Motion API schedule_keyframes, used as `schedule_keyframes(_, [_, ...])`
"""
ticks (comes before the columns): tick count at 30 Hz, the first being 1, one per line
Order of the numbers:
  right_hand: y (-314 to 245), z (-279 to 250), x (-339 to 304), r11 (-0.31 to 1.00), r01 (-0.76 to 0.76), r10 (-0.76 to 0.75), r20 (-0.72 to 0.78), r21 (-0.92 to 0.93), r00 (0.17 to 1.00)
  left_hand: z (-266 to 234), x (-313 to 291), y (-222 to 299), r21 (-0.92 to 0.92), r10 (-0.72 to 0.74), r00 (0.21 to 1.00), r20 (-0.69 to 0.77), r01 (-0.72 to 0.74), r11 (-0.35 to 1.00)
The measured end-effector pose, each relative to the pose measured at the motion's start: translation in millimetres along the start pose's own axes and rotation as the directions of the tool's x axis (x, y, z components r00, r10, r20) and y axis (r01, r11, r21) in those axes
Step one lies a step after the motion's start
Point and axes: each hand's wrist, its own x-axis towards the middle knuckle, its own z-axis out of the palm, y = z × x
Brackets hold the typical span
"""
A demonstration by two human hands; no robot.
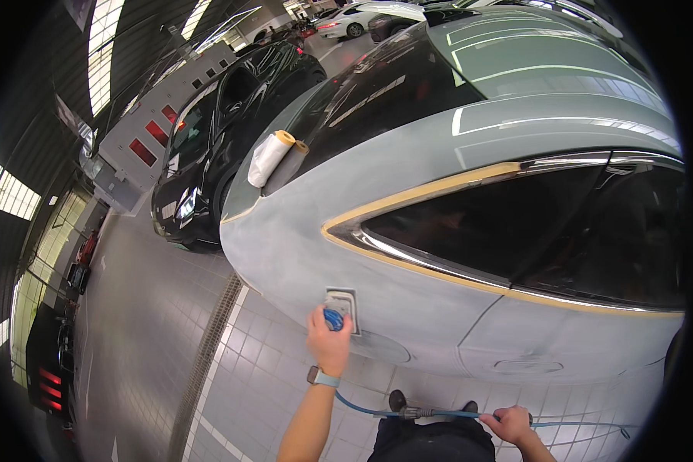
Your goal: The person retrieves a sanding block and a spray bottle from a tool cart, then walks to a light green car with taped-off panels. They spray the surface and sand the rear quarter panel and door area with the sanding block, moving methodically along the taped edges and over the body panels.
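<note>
My left hand [328, 339], with a watch on its wrist, is closed over the blue top of a small rectangular sander [343, 298]. The sander's pad lies against the dull grey rear side panel [408, 308] of a car, near a rounded seam. A blue air hose [362, 408] runs from below the left wrist across in front of my legs, with a coupling [417, 413] on it. My right hand [510, 423] is closed around the hose at the lower right, away from the car. Yellow masking tape [416, 190] edges the dark side window [470, 231].
A roll of masking film [271, 158] rests on the car's rear, below the back window [385, 100]. A black car [239, 131] stands close behind at the left. A drain grate [212, 346] crosses the tiled floor [254, 377]. White cars [354, 21] are parked farther back.
</note>
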Motion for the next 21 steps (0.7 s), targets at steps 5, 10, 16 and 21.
schedule_keyframes(5, [-74,25,20,0.995,0.085,-0.082,-0.048,0.060,0.995,-16,61,-79,0.001,-0.034,0.999,0.011,0.034,0.999])
schedule_keyframes(10, [-155,41,52,0.985,0.165,-0.163,-0.041,0.052,0.986,-23,119,-164,-0.045,-0.039,0.999,-0.020,0.038,0.998])
schedule_keyframes(16, [-269,36,89,0.943,0.152,-0.212,0.181,0.296,0.960,-32,188,-262,-0.056,-0.052,0.999,-0.013,0.052,0.997])
schedule_keyframes(21, [-328,49,118,0.928,0.206,-0.284,0.233,0.312,0.930,-36,252,-330,-0.028,0.004,0.998,-0.063,-0.006,1.000])
